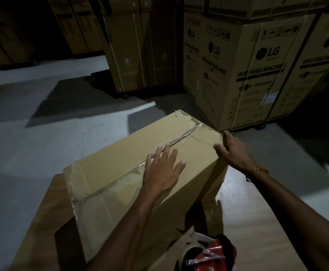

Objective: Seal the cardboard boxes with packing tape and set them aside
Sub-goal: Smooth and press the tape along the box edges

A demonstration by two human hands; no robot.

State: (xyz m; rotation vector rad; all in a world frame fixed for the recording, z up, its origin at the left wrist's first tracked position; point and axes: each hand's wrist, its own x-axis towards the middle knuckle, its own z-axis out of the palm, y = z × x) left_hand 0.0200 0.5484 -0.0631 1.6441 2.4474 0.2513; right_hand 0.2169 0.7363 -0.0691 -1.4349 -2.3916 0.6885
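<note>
A closed cardboard box (108, 173) lies on a wooden table (48, 222), its top seam covered by clear tape over torn old tape. My left hand (163, 169) presses flat on the seam near the middle of the top, fingers spread. My right hand (232, 151) rests on the box's far right top edge, thumb on the top and fingers over the side. A red tape dispenser (212, 255) lies at the bottom, close to me, beside another piece of cardboard (171, 249).
Large LG washing machine cartons (247, 75) stand stacked at the right back. A tall carton (140, 51) stands in the middle back and more cartons line the dark left wall. Grey floor (32, 143) stretches to the left of the table.
</note>
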